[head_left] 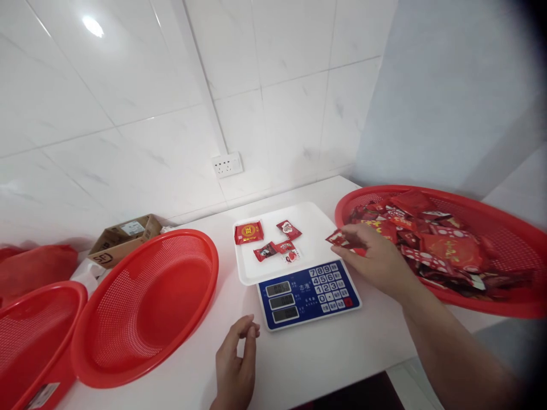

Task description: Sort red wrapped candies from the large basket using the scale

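Note:
Between the thumb and fingers of my right hand (371, 256) is a small red-and-white candy packet (337, 238), held over the right edge of the white weighing pan (245, 269). Several wrapped pieces lie on the pan: a large red packet (249, 232) with a gold emblem, a red candy (289, 229) at the back, and smaller ones including a dark-and-red packet (265, 251). The blue scale panel (310, 295) with keypad and displays faces me. In front of its left corner, my left hand (237, 361) is loosely closed, thumb against fingertips, holding nothing visible.
A wide red basket (517, 239) full of red snack packets stands at the right. At the left are a red perforated basket (200, 285), another red basket (47, 341) and a cardboard box (117, 250). A tiled wall with a socket (227, 164) rises behind the table.

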The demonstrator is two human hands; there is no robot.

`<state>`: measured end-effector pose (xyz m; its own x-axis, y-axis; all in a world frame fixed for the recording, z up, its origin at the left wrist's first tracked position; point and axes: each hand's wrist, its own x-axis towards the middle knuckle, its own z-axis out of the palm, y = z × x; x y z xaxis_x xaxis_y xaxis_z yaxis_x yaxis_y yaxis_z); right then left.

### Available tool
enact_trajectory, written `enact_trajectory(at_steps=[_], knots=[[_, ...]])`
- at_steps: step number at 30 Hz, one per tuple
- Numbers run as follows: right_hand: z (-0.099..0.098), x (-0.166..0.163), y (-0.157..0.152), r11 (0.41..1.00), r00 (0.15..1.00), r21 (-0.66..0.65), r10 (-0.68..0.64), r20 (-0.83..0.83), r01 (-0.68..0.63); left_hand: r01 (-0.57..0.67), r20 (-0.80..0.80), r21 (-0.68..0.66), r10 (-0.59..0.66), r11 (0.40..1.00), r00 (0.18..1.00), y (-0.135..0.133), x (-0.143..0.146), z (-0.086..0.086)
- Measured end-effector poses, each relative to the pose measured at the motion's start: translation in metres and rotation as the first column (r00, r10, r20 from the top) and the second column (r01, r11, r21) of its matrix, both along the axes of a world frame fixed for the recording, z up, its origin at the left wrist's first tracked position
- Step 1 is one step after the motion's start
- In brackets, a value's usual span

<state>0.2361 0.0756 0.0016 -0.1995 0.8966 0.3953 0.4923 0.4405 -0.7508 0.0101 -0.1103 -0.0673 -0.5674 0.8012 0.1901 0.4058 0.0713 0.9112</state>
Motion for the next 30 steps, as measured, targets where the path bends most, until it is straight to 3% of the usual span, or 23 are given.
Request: enact_trajectory(at_steps=[9, 16, 18, 21, 24, 26, 30], knots=[[-0.012, -0.028, 0.017, 0.996, 0.947, -0.001, 0.088, 0.309, -0.093, -0.033, 0.025, 0.009, 0.033, 0.999, 0.999, -0.001, 0.0, 0.0], [-0.011, -0.036, 0.018, 0.998, 0.944, -0.007, 0.064, 0.323, -0.065, -0.053, 0.009, 0.042, 0.053, 0.998, 0.999, -0.001, -0.002, -0.004], [-0.009, -0.029, 0.017, 0.999, 0.947, 0.025, 0.017, 0.32, -0.026, -0.05, 0.012, 0.022, 0.049, 0.999, 0.999, -0.002, -0.004, -0.004], [-0.004, -0.006, 0.018, 0.984, 0.939, 0.134, -0.154, 0.306, 0.117, -0.04, -0.008, -0.017, 0.04, 0.999, 0.999, -0.002, -0.009, -0.002], [0.001, 0.021, 0.019, 0.92, 0.873, 0.281, -0.359, 0.329, 0.273, -0.007, -0.11, -0.057, 0.001, 0.998, 0.994, 0.004, -0.016, 0.005], [0.002, 0.032, 0.016, 0.874, 0.839, 0.382, -0.432, 0.33, 0.3, 0.061, -0.24, -0.075, -0.077, 0.995, 0.968, 0.016, -0.022, 0.016], [-0.016, 0.023, -0.009, 0.857, 0.927, 0.456, -0.341, 0.155, 0.239, 0.199, -0.492, -0.114, -0.229, 0.973, 0.84, 0.061, -0.027, 0.048]])
